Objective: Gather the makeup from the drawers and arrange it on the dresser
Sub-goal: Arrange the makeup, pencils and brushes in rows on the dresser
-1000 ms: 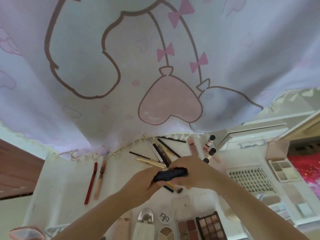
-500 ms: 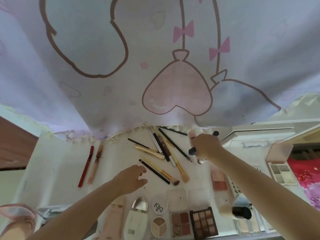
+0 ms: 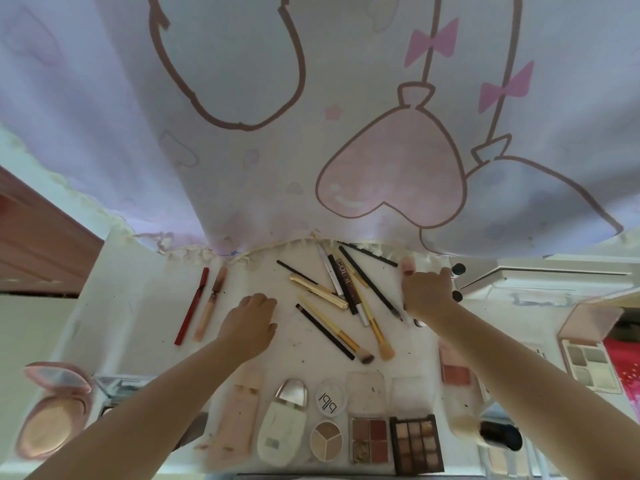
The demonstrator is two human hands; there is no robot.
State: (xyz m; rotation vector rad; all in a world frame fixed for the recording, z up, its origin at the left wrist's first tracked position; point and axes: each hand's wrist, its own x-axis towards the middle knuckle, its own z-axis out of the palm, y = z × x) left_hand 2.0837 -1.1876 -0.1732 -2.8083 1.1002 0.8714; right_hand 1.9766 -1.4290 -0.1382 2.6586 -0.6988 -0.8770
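Note:
Makeup lies spread on the white dresser top (image 3: 138, 323). My left hand (image 3: 252, 320) rests on a bare spot, holding nothing, right of a red pencil (image 3: 192, 306) and a peach lip tube (image 3: 211, 303). My right hand (image 3: 427, 292) lies knuckles up at the back right, fingers bent over small black-capped tubes (image 3: 458, 268) beside a pink tube (image 3: 408, 265). What it grips is hidden. Between the hands lie a gold tube (image 3: 318, 291), liners and yellow-handled brushes (image 3: 377, 327). Along the front stand a white bottle (image 3: 285, 424) and a nine-pan palette (image 3: 417, 441).
A printed curtain (image 3: 311, 116) hangs over the dresser's back edge. A pink powder compact (image 3: 52, 410) lies open at the far left. An open pale palette (image 3: 588, 362) sits on a shelf at the right. A black-capped bottle (image 3: 491, 434) lies at the front right.
Both hands held a dark tube a second ago. My left hand let go and settled on the dresser. My right hand carried the tube to the back right, where it is now hidden.

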